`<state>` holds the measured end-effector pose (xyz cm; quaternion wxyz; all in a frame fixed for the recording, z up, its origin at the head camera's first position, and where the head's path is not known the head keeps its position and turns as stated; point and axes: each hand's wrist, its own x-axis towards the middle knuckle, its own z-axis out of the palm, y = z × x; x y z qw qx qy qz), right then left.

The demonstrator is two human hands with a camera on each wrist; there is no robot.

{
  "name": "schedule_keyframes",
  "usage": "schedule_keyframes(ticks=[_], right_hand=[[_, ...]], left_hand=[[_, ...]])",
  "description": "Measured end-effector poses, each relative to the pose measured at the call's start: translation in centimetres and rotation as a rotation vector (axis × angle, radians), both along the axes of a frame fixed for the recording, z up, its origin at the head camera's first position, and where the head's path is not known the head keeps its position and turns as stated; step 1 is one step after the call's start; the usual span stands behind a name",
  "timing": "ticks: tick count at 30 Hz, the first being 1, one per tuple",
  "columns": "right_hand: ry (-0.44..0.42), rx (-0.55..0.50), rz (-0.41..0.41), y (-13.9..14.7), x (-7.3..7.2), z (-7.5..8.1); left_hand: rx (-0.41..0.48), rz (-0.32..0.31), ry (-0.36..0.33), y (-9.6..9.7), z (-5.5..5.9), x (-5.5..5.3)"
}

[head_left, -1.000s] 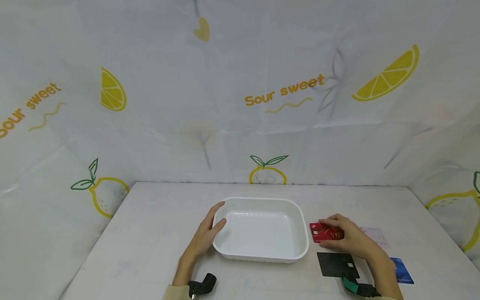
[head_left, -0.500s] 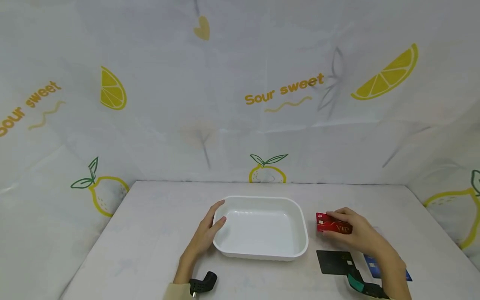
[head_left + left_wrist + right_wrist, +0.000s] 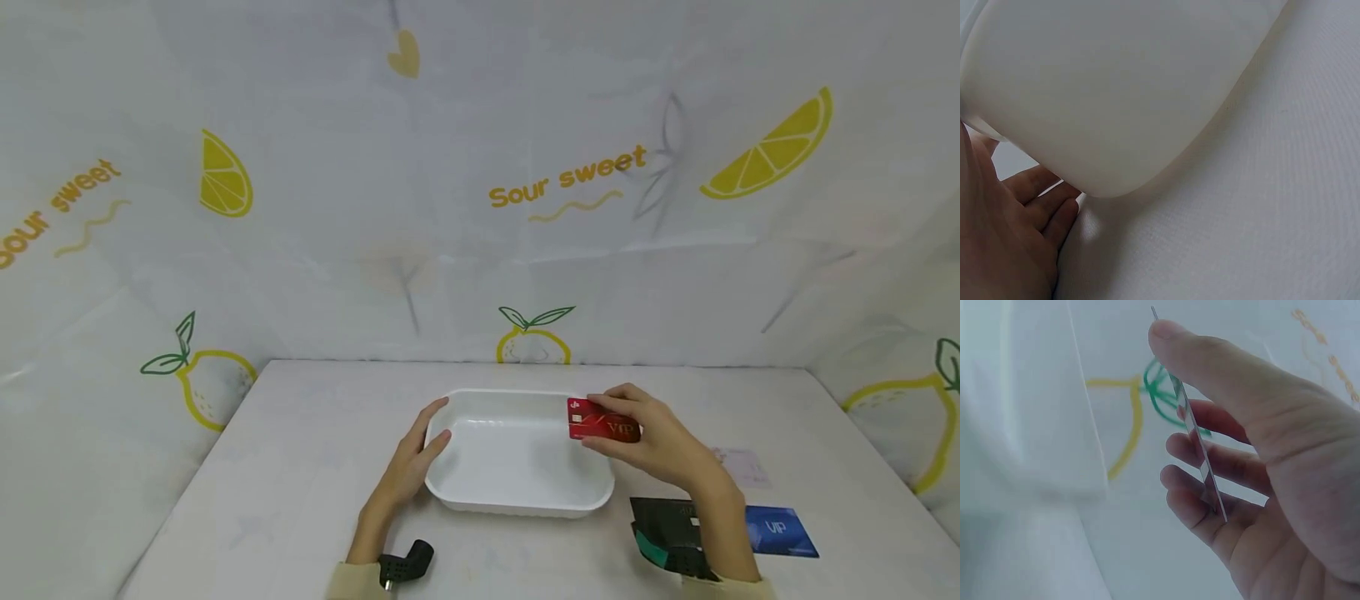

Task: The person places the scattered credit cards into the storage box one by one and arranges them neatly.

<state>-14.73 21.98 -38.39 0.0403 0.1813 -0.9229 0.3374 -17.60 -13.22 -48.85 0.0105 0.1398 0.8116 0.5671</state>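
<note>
A red VIP card (image 3: 600,421) is pinched between the thumb and fingers of my right hand (image 3: 660,437), above the right part of a white rectangular tray (image 3: 517,510). Seen from the right wrist, the card (image 3: 1208,478) appears edge-on, tilted, with the thumb at one edge and fingertips along the other. My left hand (image 3: 405,471) grips the tray's left end, its thumb over the rim. In the left wrist view, fingers (image 3: 1057,222) touch the tray's outer wall (image 3: 1122,125). I see no cards inside the tray.
Right of the tray, a black card (image 3: 663,511) lies partly hidden by the wrist camera (image 3: 667,554). A blue VIP card (image 3: 783,532) and a pale pink card (image 3: 742,468) lie farther right. A printed sheet (image 3: 337,167) stands behind the white table (image 3: 262,500).
My right hand has lifted the red card off the table and carried it left, over the tray's right side. The left hand keeps its place on the tray.
</note>
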Motion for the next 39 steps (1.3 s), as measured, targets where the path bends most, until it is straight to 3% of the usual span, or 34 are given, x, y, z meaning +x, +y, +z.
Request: schedule_keyframes(ticks=[11, 19, 39], right_hand=[[-0.060, -0.056, 0.095, -6.9, -1.7, -1.5], [-0.105, -0.079, 0.111, -10.9, -2.6, -3.2], [-0.093, 0.013, 0.080, -14.5, -3.9, -5.6]], left_hand=[[0.005, 0.003, -0.007, 0.0, 0.0, 0.1], [-0.013, 0.016, -0.008, 0.0, 0.1, 0.1], [-0.020, 0.017, 0.020, 0.2, 0.1, 0.1]])
